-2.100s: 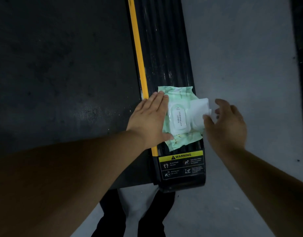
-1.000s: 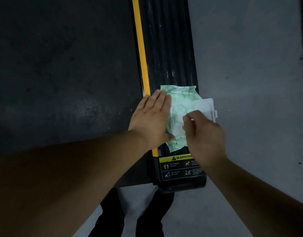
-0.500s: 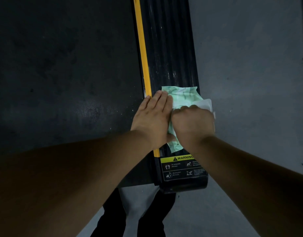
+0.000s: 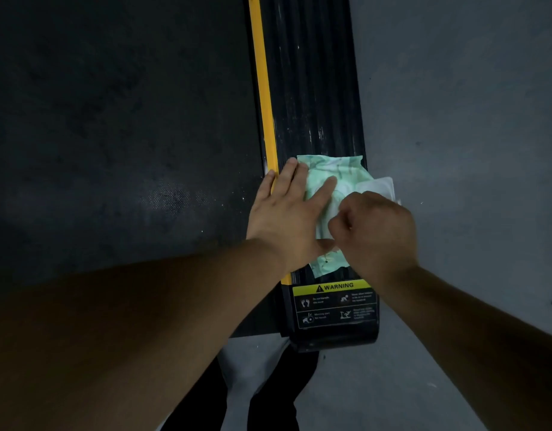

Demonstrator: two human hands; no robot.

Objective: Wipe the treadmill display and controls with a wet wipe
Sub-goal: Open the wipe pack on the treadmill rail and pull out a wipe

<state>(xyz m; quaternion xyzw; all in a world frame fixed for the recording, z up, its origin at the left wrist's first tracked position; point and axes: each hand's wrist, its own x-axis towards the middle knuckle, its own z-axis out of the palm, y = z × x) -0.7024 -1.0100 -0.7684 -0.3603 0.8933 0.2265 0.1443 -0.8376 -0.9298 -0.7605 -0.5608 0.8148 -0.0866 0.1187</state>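
A green and white wet wipe pack (image 4: 333, 169) lies on the treadmill's black side rail (image 4: 318, 88), its white lid (image 4: 382, 188) flipped open to the right. My left hand (image 4: 287, 219) lies flat on the pack's left half and holds it down, with its fingers reaching over the yellow strip. My right hand (image 4: 377, 231) is over the pack's opening, thumb and fingers pinched together on a bit of white wipe (image 4: 326, 244). The opening itself is hidden under this hand. The treadmill display and controls are out of view.
The dark running belt (image 4: 112, 119) fills the left side, edged by a yellow strip (image 4: 262, 88). A yellow WARNING label (image 4: 333, 303) marks the rail's near end. Grey floor (image 4: 455, 119) lies to the right. My dark trouser legs (image 4: 268, 399) stand below.
My right hand left the opened lid, moved left onto the pack's opening and closed into a pinch there. My left hand stayed pressed on the pack.
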